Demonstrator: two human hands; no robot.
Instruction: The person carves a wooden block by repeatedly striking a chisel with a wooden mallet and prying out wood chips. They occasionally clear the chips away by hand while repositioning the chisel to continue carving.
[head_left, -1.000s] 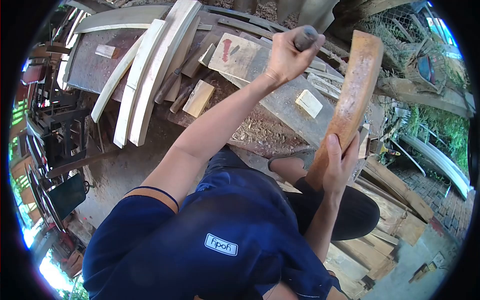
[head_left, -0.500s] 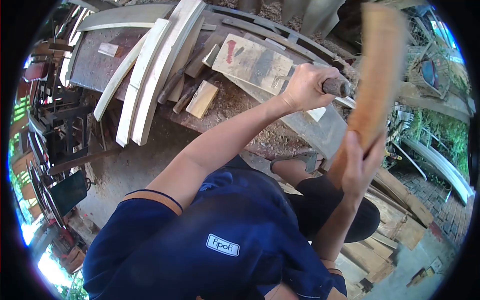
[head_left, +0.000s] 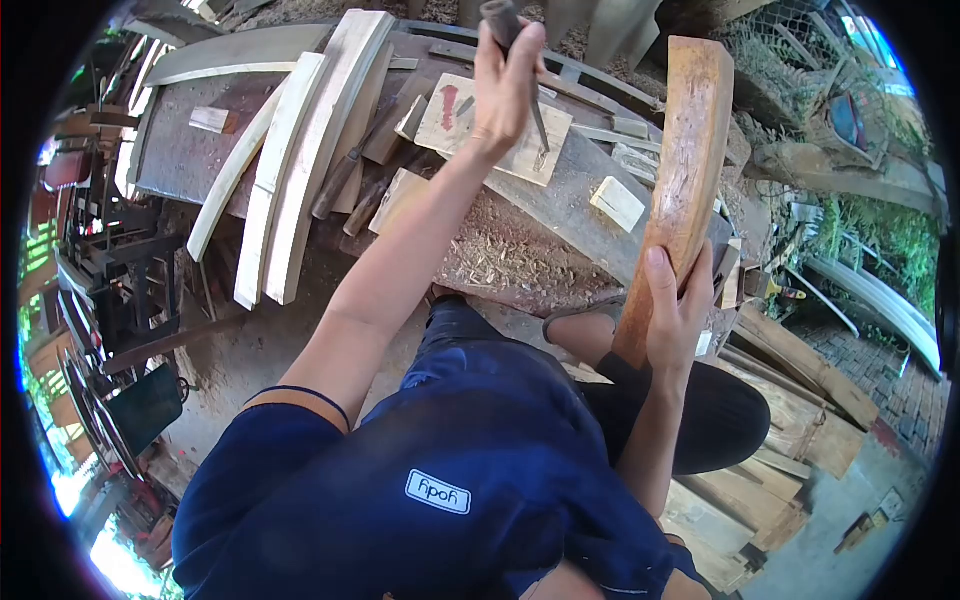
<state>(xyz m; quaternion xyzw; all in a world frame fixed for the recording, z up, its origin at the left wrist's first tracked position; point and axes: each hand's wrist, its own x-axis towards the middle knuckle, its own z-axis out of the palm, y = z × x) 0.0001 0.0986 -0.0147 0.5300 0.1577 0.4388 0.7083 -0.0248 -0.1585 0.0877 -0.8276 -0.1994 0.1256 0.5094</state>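
Observation:
My left hand (head_left: 507,95) grips a chisel by its dark wooden handle (head_left: 500,18). The narrow metal blade slants down from my fist, its tip close over a pale wood block (head_left: 530,150) that carries a red mark. On the right, my right hand (head_left: 680,305) is wrapped round the lower part of a long brown wooden mallet (head_left: 690,130) with a worn, dented face. The mallet stands out to the right of the chisel, apart from it. A small pale wood offcut (head_left: 618,203) lies on the grey board (head_left: 560,215) between my hands.
Long curved pale wood pieces (head_left: 325,150) lie across the bench at left. Other wood-handled tools (head_left: 345,170) rest beside them. Shavings (head_left: 510,260) cover the bench near my lap. Stacked planks (head_left: 745,500) lie on the floor at right, and dark chairs (head_left: 130,380) stand at left.
My left hand has moved up and left with the chisel, which now points downward over the pale block. My right hand has shifted slightly left, and the mallet, blurred before, has swung left.

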